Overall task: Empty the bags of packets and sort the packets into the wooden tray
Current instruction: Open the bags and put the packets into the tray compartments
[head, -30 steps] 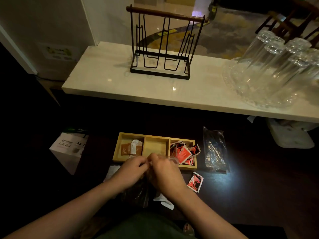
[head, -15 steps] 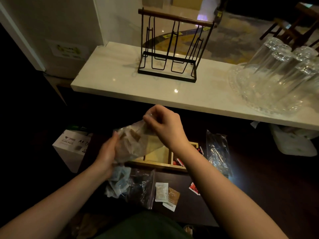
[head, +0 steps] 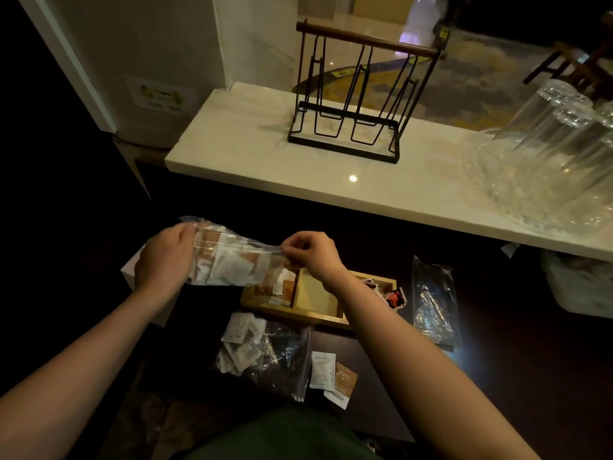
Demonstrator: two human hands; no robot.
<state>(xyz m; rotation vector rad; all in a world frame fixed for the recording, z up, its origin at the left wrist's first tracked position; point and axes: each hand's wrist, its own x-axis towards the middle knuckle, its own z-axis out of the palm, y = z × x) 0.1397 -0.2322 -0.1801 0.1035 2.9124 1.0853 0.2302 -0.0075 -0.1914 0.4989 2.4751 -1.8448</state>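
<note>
I hold a clear plastic bag (head: 232,260) of brown and white packets sideways above the wooden tray (head: 295,315). My left hand (head: 164,260) grips the bag's left end and my right hand (head: 310,254) pinches its right end over the tray's left compartment. Brown packets (head: 282,290) lie in that left compartment. The middle compartment (head: 315,295) looks bare, and red packets (head: 394,297) fill the right one, partly hidden by my right arm.
A second bag of white packets (head: 262,355) lies in front of the tray, with two loose packets (head: 331,373) beside it. An emptied clear bag (head: 434,307) lies right of the tray. A wire rack (head: 355,94) and upturned glasses (head: 557,151) stand on the marble counter (head: 252,161). A cardboard box (head: 129,270) sits left.
The bag has turned from hanging under my raised right hand to lying sideways, stretched between both hands. My right hand has dropped lower, over the tray.
</note>
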